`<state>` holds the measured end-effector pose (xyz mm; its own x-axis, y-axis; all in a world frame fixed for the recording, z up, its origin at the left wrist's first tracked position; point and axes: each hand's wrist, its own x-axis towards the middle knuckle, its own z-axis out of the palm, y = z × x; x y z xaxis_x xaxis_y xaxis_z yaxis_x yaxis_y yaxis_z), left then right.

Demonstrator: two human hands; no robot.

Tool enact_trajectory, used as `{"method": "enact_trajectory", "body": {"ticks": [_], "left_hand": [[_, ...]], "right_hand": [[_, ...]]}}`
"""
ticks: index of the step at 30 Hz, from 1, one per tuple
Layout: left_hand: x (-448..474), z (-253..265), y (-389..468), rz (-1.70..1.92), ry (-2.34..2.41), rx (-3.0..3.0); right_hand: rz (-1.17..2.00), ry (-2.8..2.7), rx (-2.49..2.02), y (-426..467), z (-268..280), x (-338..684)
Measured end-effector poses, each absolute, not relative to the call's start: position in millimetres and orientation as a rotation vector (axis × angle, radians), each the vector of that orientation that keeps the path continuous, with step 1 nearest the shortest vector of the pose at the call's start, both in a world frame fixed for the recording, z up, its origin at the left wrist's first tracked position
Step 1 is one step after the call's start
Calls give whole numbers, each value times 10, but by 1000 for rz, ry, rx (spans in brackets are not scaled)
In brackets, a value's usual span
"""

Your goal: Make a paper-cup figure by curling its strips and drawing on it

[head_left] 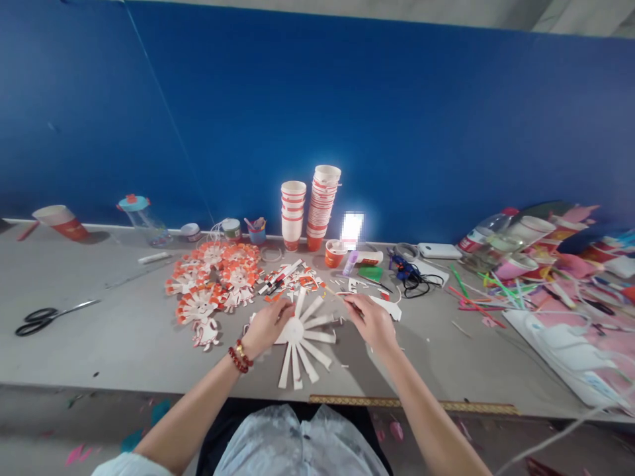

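Observation:
In front of me lies a white paper cup cut into strips (296,332), spread flat like a sunburst with its round base in the middle. My left hand (270,325) is closed on its left side, thumb and fingers pinching near a strip. Right of the cut cup, my right hand (373,322) pinches a thin tan stick (335,293) that points left, above the strips; its exact kind is too small to tell. Finished paper figures with orange-tipped curls (201,304) lie in a heap left of my left hand. Beyond both hands are red and white paper scraps (292,281).
Two stacks of paper cups (322,208) stand by the blue wall. Scissors (54,317) lie at the left. Near my right hand are a purple glue stick (350,263) and a blue glue gun (404,268). Bottles, cups and coloured straws (476,297) clutter the right side.

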<state>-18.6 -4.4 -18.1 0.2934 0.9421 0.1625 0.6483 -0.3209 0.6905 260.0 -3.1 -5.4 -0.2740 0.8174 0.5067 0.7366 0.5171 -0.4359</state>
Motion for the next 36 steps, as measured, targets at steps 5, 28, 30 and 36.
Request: {"method": "enact_trajectory", "body": {"ticks": [5,28,30,36], "left_hand": [[-230,-128,206,686,1546,2099],[-107,-141,285,553,1133,1922],[-43,-155,369,591,1175,1839],[189,-321,547,645,1166,1751]], "right_hand": [[267,-1981,-1285,8,-205,2494],[623,-1839,-1318,86,-234,2537],[678,-1846,-1317,154,-267,2490],[680,-1936,-1249,347,-182,2361]]}}
